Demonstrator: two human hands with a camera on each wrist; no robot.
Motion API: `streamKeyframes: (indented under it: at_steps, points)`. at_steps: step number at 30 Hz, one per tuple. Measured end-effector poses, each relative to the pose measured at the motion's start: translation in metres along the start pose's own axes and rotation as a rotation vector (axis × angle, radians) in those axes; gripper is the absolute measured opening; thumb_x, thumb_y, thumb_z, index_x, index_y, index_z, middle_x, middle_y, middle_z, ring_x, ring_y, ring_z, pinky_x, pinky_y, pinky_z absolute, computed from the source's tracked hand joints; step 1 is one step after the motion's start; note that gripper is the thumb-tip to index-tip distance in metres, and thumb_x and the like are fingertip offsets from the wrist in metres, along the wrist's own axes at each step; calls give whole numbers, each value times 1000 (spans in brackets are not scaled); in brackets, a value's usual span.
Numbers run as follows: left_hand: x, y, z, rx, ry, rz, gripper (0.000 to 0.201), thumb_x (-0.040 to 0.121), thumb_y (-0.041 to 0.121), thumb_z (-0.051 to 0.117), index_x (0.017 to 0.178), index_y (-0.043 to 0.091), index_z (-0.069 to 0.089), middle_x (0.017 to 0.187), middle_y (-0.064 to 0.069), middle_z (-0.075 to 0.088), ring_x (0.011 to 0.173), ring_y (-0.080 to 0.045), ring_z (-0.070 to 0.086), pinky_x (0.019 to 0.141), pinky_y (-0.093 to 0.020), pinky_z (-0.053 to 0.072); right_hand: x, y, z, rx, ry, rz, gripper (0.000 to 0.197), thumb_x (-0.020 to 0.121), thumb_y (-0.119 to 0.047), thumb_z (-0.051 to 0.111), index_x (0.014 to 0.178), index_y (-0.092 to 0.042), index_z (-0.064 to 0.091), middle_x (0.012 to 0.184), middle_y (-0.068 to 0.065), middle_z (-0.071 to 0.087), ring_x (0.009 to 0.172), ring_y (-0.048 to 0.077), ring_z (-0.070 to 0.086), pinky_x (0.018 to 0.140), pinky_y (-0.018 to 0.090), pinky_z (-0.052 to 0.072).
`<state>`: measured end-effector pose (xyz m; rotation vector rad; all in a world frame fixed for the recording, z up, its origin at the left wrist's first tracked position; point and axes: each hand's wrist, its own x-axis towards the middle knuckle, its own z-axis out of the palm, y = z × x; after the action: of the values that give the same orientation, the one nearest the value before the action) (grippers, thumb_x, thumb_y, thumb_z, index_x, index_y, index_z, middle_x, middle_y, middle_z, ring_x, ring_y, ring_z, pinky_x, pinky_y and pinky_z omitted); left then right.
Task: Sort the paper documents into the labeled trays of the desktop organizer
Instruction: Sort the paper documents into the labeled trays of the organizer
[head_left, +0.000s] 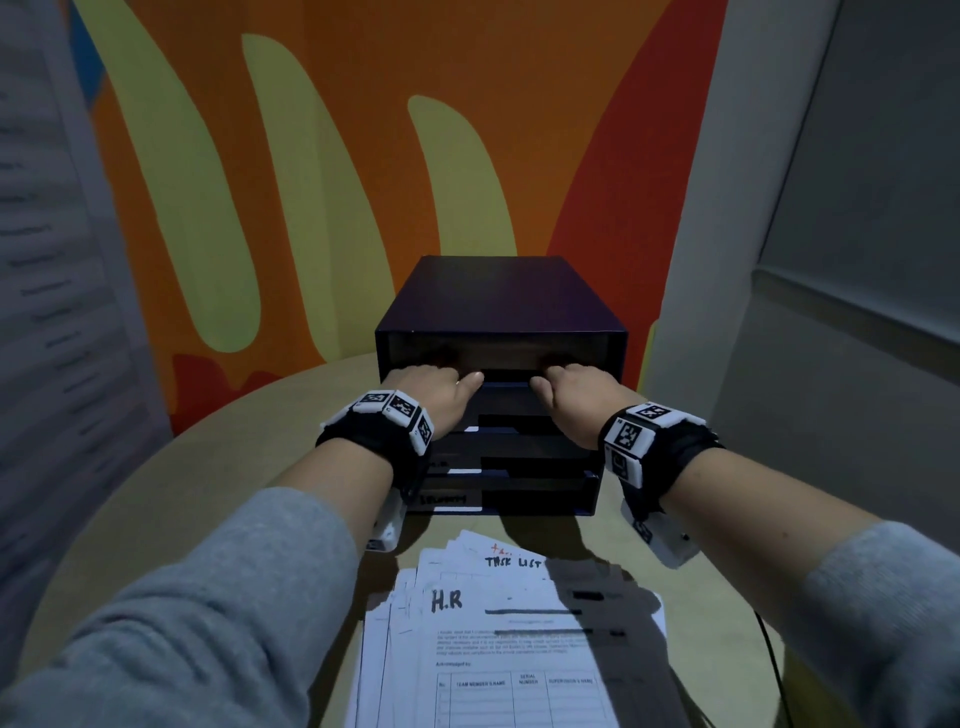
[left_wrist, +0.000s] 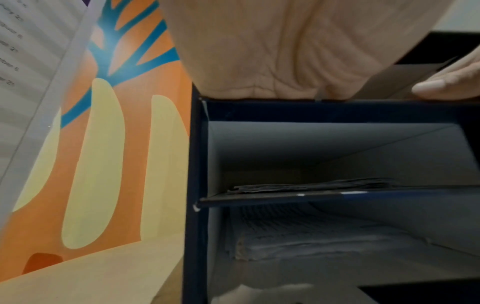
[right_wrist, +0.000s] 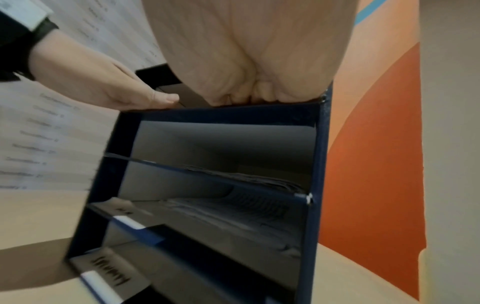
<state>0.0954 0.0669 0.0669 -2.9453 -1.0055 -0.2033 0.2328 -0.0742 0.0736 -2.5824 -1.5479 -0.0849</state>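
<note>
Paper stack on table, both hands inside organizer top tray

A dark navy desktop organizer stands upright at the far side of the round table, its open front showing stacked trays, the lower ones already holding sheets and carrying handwritten labels too blurred to read. Just in front of it lies a loose, fanned pile of white paper documents, the top sheet marked "H.R" and one beneath reading "TASK LIST".
</note>
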Motion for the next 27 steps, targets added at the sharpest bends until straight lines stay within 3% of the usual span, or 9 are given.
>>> streamKeyframes:
  at_steps: [4, 7, 9, 12, 15, 19, 21, 23, 27]
  points:
    - [-17, 1, 3, 17, 11, 12, 50, 103, 49, 23, 113, 10, 53, 118, -11, 56, 109, -31, 50, 94, -40, 35, -20, 3, 5, -81, 43, -62, 45, 104, -29, 33, 143, -7, 36, 142, 13, 45, 130, 31, 40, 107, 37, 31]
    - [-33, -1, 1, -12, -21, 78, 60, 102, 45, 35, 146, 6, 31, 150, -13, 36, 138, -29, 32, 113, -39, 23, -34, 6, 7, -39, 18, -98, 58, 101, -18, 39, 153, -7, 15, 158, 11, 20, 146, 26, 19, 119, 32, 14]
    - [-49, -2, -2, -133, -65, 98, 69, 101, 42, 43, 154, 9, 16, 162, -7, 14, 149, -22, 12, 119, -33, 14, -46, 4, 8, 59, 19, -97, 63, 100, -17, 44, 154, -8, 13, 161, 9, 12, 149, 22, 10, 119, 30, 9]
    - [-76, -1, -1, -295, -28, 153, 55, 97, 40, 52, 145, 16, 41, 155, 0, 33, 143, -17, 30, 112, -27, 28, -71, 0, 17, 227, 60, -98, 53, 96, -19, 51, 146, -9, 37, 151, 7, 37, 140, 22, 34, 111, 27, 28]
    - [-105, 0, 13, -336, -152, 163, 26, 89, 41, 64, 109, 24, 63, 110, 10, 63, 100, -10, 61, 85, -24, 50, -96, 0, 35, 250, -145, -127, 33, 92, -25, 59, 124, -16, 58, 123, 2, 60, 113, 19, 58, 90, 26, 47]
    - [-125, 4, 45, -216, -469, 108, 50, 69, 53, 80, 102, 23, 58, 97, 9, 61, 88, -11, 60, 75, -27, 51, -108, 0, 60, 41, -507, -129, 56, 80, -47, 70, 124, -17, 54, 120, 1, 54, 105, 21, 55, 83, 29, 47]
    - [-127, 8, 59, -124, -529, 92, 65, 62, 56, 83, 109, 22, 54, 103, 7, 58, 91, -14, 58, 80, -31, 51, -110, -2, 71, -56, -559, -136, 53, 72, -52, 75, 107, -18, 54, 108, 0, 52, 90, 20, 54, 72, 30, 47]
    - [-125, 12, 67, -80, -582, 81, 69, 63, 53, 85, 114, 18, 52, 109, 3, 58, 94, -18, 57, 82, -32, 50, -109, -4, 78, -94, -610, -137, 48, 73, -47, 76, 100, -18, 49, 109, 2, 51, 89, 20, 51, 76, 33, 47]
    - [-112, 24, 67, -6, -653, 53, 53, 69, 44, 84, 97, 10, 56, 94, -3, 61, 83, -21, 57, 72, -31, 46, -101, -11, 78, -112, -620, -152, 46, 76, -39, 77, 102, -9, 53, 103, 7, 57, 85, 21, 50, 72, 31, 44]
